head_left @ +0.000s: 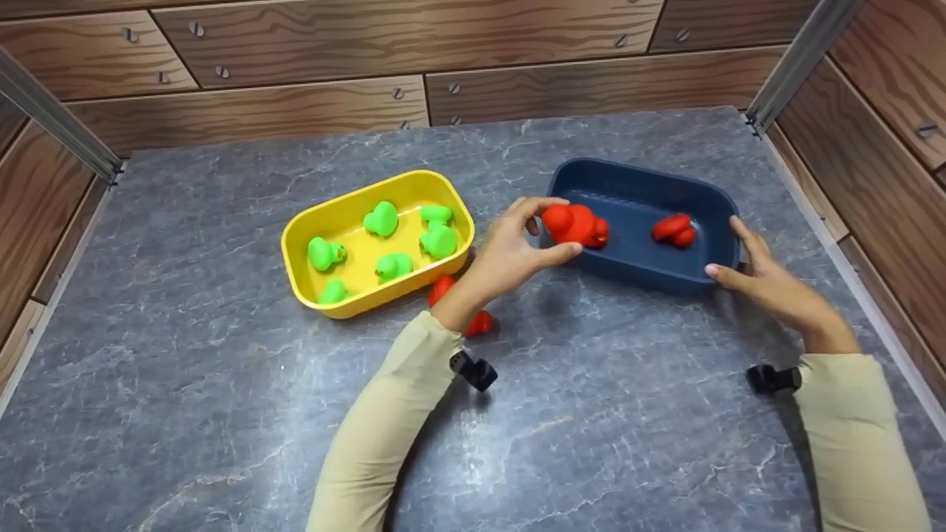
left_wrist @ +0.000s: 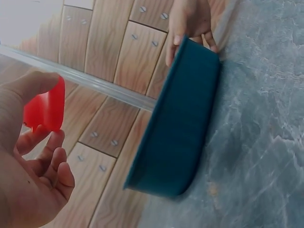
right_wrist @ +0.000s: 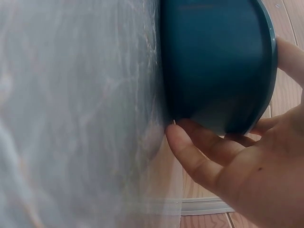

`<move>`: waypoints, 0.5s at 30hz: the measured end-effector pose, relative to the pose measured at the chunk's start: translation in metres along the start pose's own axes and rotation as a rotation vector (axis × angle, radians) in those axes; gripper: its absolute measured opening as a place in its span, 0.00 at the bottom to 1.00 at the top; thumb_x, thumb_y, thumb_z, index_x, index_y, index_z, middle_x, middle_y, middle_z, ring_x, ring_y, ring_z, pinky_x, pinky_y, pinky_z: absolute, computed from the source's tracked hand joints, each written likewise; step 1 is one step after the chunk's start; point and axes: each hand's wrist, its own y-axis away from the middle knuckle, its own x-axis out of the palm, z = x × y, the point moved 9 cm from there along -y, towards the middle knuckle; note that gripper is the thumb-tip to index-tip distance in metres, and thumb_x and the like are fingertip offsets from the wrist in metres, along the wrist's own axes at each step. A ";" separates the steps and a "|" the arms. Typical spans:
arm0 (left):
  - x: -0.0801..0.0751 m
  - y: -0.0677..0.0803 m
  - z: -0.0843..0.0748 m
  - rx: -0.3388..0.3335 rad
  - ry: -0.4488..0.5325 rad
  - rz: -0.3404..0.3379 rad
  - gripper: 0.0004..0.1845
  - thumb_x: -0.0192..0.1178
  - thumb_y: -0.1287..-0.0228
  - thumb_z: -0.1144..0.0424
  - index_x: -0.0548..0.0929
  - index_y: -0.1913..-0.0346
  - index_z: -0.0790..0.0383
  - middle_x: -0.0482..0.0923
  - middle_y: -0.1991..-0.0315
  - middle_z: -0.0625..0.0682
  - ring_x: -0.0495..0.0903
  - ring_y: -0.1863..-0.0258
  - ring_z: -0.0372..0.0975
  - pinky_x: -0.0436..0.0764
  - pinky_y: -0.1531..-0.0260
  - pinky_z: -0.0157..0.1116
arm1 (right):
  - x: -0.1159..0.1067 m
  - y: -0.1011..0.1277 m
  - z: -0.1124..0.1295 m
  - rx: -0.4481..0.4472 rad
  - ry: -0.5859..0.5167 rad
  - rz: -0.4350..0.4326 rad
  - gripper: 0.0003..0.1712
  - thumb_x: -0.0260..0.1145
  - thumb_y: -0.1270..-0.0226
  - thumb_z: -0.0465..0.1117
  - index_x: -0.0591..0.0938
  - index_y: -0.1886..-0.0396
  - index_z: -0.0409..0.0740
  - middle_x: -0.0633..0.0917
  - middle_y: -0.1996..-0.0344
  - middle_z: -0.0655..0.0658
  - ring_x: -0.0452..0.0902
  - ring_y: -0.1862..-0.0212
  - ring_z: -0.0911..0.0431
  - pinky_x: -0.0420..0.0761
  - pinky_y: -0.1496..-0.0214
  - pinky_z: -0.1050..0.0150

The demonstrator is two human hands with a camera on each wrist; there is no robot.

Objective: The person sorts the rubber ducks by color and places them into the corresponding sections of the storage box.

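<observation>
The grey marble table (head_left: 222,414) carries two trays side by side. The yellow tray (head_left: 310,288) on the left holds six green toys (head_left: 380,219). The blue tray (head_left: 635,177) on the right holds one red toy (head_left: 673,228) lying near its right end.

The right hand (head_left: 768,284) steadies the blue tray at its near right corner: thumb along the front wall, fingers curved round the end wall and rim, as the right wrist view shows (right_wrist: 228,161).

The left hand (head_left: 510,251) pinches a second red toy, the duck (head_left: 575,224), between thumb and forefinger, just over the blue tray's left end. In the left wrist view the duck (left_wrist: 45,107) sits at the fingertips, with the other fingers loosely curled beneath.

Two more red pieces (head_left: 441,288) lie on the table, between the yellow tray and the left forearm, partly hidden by it.

To set the duck down well, it seems best to carry it fully past the rim and lower it close to the floor before the pinch opens, so it does not bounce out. The right hand's grip should keep the tray from sliding.
</observation>
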 end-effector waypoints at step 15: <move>0.011 -0.025 0.015 -0.039 0.010 -0.155 0.28 0.74 0.50 0.56 0.80 0.43 0.56 0.76 0.56 0.50 0.71 0.61 0.40 0.66 0.64 0.26 | 0.001 0.000 0.000 -0.006 -0.029 0.004 0.53 0.57 0.28 0.46 0.26 0.24 0.54 0.23 0.26 0.36 0.20 0.27 0.33 0.34 0.30 0.33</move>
